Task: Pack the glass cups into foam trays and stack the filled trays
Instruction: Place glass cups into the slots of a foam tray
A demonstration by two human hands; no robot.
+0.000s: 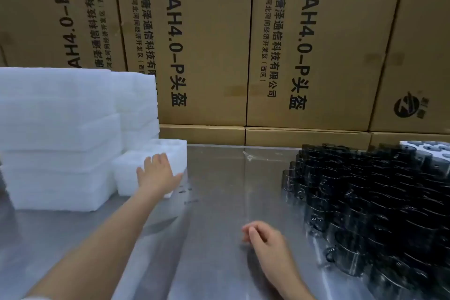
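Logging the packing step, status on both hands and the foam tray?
Left hand grips small white foam tray, still empty. Right hand idle, holds nothing. Dark glass cups untouched. Nothing between tray and cups.

At your twelve o'clock, the middle cardboard carton (194, 44) carries sideways black print: "唐泽AH4.0-P头盔", with smaller "沧州唐泽通信科技有限公司" beside it. Toward one o'clock, the right carton (316, 44) repeats both lines. At eleven o'clock, the left carton (60, 19) shows "AH4.0-P". The smallest address lines are too blurred to read with certainty.

Matt white foam trays (60, 134); glossy, seemingly metal table (219, 202); dark glass cups (377, 202).
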